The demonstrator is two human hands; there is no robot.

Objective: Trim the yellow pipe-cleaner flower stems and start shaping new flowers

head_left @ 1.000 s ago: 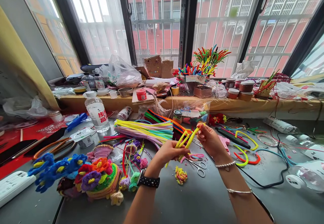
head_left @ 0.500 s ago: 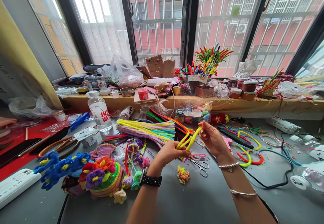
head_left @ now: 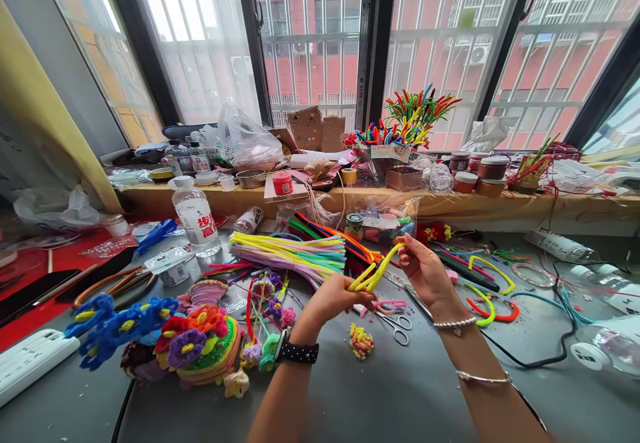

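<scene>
Yellow pipe cleaners (head_left: 381,271), bent into loops, stretch between my two hands above the grey table. My left hand (head_left: 336,301) is closed around their lower part, with a dark watch on its wrist. Fingertips of my right hand (head_left: 421,266) pinch the upper end. Below the hands lie scissors (head_left: 400,328) and pink pipe cleaner pieces (head_left: 391,306), partly hidden by my left hand. A small yellow-and-pink fuzzy cluster (head_left: 361,341) rests in front of the scissors. Behind my left hand is a thick bundle of pastel pipe cleaners (head_left: 290,254).
Fuzzy flowers (head_left: 193,346) crowd the left side by a water bottle (head_left: 195,216) and a white power strip (head_left: 33,363). Bent pipe cleaners (head_left: 493,306), a black cable (head_left: 530,365) and plastic bottles (head_left: 613,346) lie at right. Jars (head_left: 493,168) line the sill.
My right hand has shifted slightly right and up, pulling the yellow pipe cleaners a little straighter. My left hand keeps its hold in nearly the same place.
</scene>
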